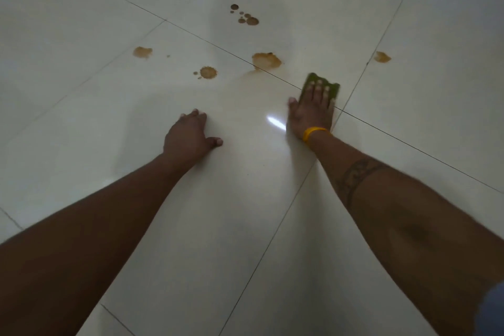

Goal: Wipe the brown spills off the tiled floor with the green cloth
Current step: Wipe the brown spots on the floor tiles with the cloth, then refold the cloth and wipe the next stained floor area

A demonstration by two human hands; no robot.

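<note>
Right hand [312,110], fingers flat, presses the folded fuzzy green cloth [323,84] onto the glossy white tiled floor [81,35], beside a grout line. Left hand [188,135], fingers bent, rests on bare tile. Irregular brown spills [266,60] lie beyond.

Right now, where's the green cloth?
In the head view, right of centre: the green cloth lies flat under the right hand, just below-right of the large brown spill.

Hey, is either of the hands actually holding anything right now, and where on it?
Nothing is gripped. The right hand presses flat on the near part of the green cloth, fingers straight. The left hand rests on the bare tiled floor.
</note>
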